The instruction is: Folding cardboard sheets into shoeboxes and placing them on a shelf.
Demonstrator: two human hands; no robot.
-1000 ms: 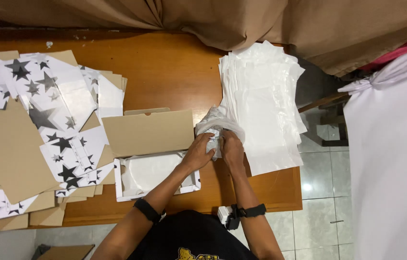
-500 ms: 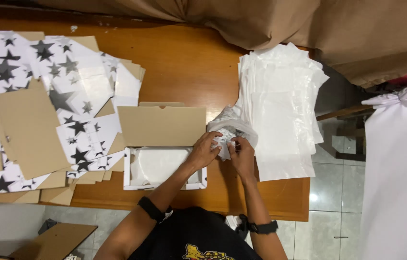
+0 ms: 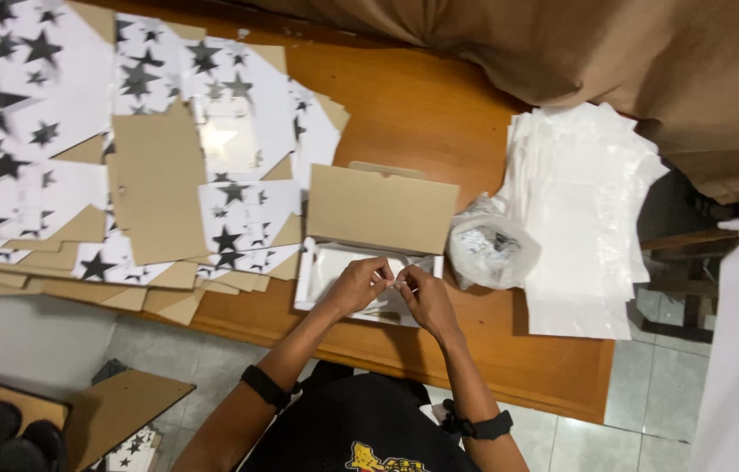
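Note:
My left hand (image 3: 357, 284) and my right hand (image 3: 422, 297) meet over an open white box (image 3: 317, 273) near the table's front edge. Between their fingertips they pinch a small pale item (image 3: 394, 281), too small to identify. The box's brown cardboard lid (image 3: 381, 208) stands open behind it. A crumpled clear plastic bag (image 3: 489, 251) with dark contents lies just right of the box, apart from both hands.
A spread of flat cardboard blanks (image 3: 125, 149), white with black stars, covers the wooden table's (image 3: 413, 114) left half. A stack of white plastic sheets (image 3: 581, 210) lies at the right. Brown cloth (image 3: 614, 61) hangs behind. More cardboard (image 3: 116, 411) sits on the tiled floor, lower left.
Both hands left the plastic bag and moved left, over the open white box, now pinching a small item between them. The view shifted and moved closer.

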